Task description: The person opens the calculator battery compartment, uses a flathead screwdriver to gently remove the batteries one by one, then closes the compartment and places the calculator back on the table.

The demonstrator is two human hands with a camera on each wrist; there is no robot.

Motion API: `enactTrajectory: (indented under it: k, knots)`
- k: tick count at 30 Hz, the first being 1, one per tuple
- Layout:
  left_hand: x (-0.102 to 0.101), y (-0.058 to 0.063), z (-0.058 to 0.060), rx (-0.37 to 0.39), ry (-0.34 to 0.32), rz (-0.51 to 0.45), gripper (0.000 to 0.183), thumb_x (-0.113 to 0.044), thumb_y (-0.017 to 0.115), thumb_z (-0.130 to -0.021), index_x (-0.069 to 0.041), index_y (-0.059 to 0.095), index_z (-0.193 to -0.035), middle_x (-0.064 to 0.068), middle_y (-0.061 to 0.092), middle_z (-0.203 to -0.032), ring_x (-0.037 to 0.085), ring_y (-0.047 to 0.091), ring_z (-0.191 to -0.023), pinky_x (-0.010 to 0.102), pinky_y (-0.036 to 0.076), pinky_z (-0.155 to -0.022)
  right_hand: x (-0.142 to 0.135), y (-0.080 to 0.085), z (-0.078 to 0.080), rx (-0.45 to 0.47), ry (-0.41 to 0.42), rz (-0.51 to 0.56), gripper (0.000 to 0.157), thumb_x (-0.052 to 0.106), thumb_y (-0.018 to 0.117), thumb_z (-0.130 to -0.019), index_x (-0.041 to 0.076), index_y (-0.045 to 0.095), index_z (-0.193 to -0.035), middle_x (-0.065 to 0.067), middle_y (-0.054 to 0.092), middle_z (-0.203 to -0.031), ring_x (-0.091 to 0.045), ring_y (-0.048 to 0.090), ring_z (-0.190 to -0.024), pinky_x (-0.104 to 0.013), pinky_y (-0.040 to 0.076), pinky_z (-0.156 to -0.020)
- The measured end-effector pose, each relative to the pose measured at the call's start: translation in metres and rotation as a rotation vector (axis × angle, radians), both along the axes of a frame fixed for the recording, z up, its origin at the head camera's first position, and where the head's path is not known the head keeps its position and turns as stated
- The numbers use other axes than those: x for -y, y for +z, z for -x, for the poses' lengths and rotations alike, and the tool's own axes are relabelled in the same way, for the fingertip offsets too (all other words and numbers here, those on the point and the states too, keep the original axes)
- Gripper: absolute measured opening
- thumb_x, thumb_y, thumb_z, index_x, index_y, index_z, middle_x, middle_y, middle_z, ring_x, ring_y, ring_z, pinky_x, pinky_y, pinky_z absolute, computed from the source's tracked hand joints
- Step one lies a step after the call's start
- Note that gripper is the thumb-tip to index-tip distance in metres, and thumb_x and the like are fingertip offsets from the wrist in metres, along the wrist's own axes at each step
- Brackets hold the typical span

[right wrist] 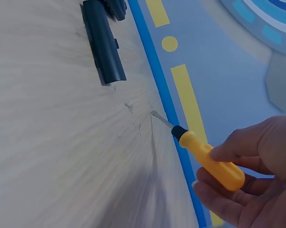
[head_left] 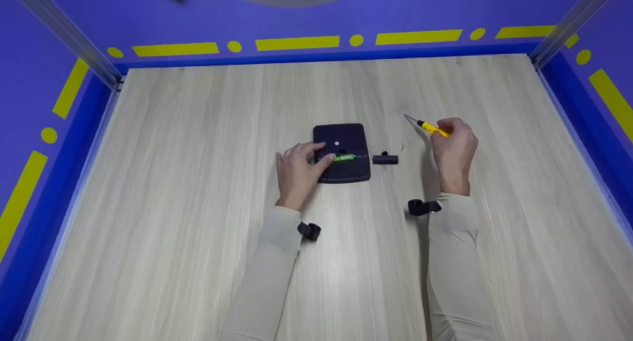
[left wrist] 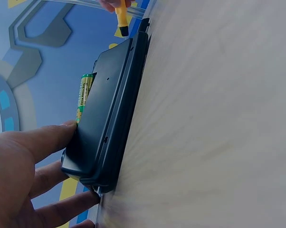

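Observation:
A flat black device (head_left: 341, 172) lies on the table, its back with the battery slot facing up. A green battery (head_left: 345, 157) sits in the slot, its far end sticking up in the left wrist view (left wrist: 84, 92). My left hand (head_left: 299, 173) rests at the device's left side, thumb tip on the battery's near end, other fingers along the edge. My right hand (head_left: 454, 146) holds a yellow-handled screwdriver (right wrist: 212, 164) between thumb and fingers, its metal tip down at the tabletop. A small black battery cover (head_left: 385, 159) lies just right of the device.
Dark marks (head_left: 400, 107) spot the wooden table (head_left: 198, 133) near the screwdriver tip. Blue panels with yellow dashes (head_left: 296, 43) border the table at the back and sides. A small black camera is strapped to each wrist.

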State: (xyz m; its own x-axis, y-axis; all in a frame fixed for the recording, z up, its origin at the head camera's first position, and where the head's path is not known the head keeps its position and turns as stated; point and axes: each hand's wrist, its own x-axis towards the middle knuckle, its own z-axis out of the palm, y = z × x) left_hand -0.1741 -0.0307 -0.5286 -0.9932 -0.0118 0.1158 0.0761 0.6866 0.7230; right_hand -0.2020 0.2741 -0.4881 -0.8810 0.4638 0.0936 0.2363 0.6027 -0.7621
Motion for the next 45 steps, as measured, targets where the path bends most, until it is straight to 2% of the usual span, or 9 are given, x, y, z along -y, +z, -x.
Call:
enactTrajectory:
  k: [8,16,22,31,38,45]
  knots:
    - [-0.0004,0.0003,0.0001,-0.002,0.004,-0.002,0.042,-0.044,0.081,-0.094,-0.02,0.078,-0.128,0.005,0.069,-0.139,0.033,0.053,-0.14,0.068,0.011,-0.125,-0.003,-0.0044,0.0008,0.143,0.026,0.015,0.034,-0.001,0.062,-0.097,-0.007,0.069,-0.13,-0.025,0.07,-0.124,-0.038,0.065,-0.114,-0.044,0.053,-0.098]
    - [-0.0006,-0.0006,0.0009,-0.003,0.002,0.0,0.042,-0.044,0.081,-0.095,-0.02,0.078,-0.128,0.005,0.07,-0.138,0.033,0.054,-0.139,0.069,0.01,-0.125,-0.0032,-0.0091,0.0,0.206,0.059,-0.027,0.034,0.005,0.066,-0.096,-0.008,0.07,-0.127,-0.026,0.072,-0.117,-0.036,0.067,-0.104,-0.033,0.05,-0.079]
    - [-0.0003,-0.0008,0.0007,0.001,0.004,0.01,0.042,-0.045,0.08,-0.095,-0.021,0.078,-0.129,0.003,0.07,-0.138,0.032,0.055,-0.139,0.068,0.01,-0.126,-0.0023,-0.0099,-0.0009,0.256,0.101,-0.021,0.036,0.002,0.061,-0.094,-0.009,0.068,-0.128,-0.027,0.07,-0.119,-0.036,0.066,-0.105,-0.037,0.052,-0.082]
    - [0.0001,-0.0009,0.0004,-0.01,0.001,-0.006,0.042,-0.045,0.08,-0.095,-0.02,0.078,-0.129,0.002,0.071,-0.136,0.03,0.056,-0.138,0.068,0.01,-0.126,-0.0011,-0.0094,-0.0043,0.275,0.154,0.034,0.041,0.0,0.066,-0.093,-0.012,0.063,-0.132,-0.029,0.069,-0.122,-0.035,0.068,-0.101,-0.017,0.048,-0.06]
    - [-0.0003,-0.0003,0.0005,-0.002,0.005,0.003,0.042,-0.045,0.08,-0.095,-0.021,0.078,-0.13,0.002,0.071,-0.136,0.03,0.056,-0.138,0.068,0.01,-0.126,-0.0006,-0.0092,-0.004,0.279,0.178,0.03,0.044,0.002,0.07,-0.093,-0.014,0.061,-0.134,-0.032,0.069,-0.125,-0.039,0.069,-0.107,-0.018,0.049,-0.065]
    - [-0.0008,-0.0003,0.0009,0.0,0.006,0.003,0.042,-0.044,0.081,-0.095,-0.02,0.078,-0.129,0.003,0.07,-0.137,0.03,0.055,-0.139,0.068,0.01,-0.126,-0.0013,-0.0092,-0.0036,0.295,0.186,-0.008,0.048,0.006,0.071,-0.091,-0.013,0.062,-0.135,-0.031,0.07,-0.125,-0.039,0.07,-0.104,-0.025,0.051,-0.069]
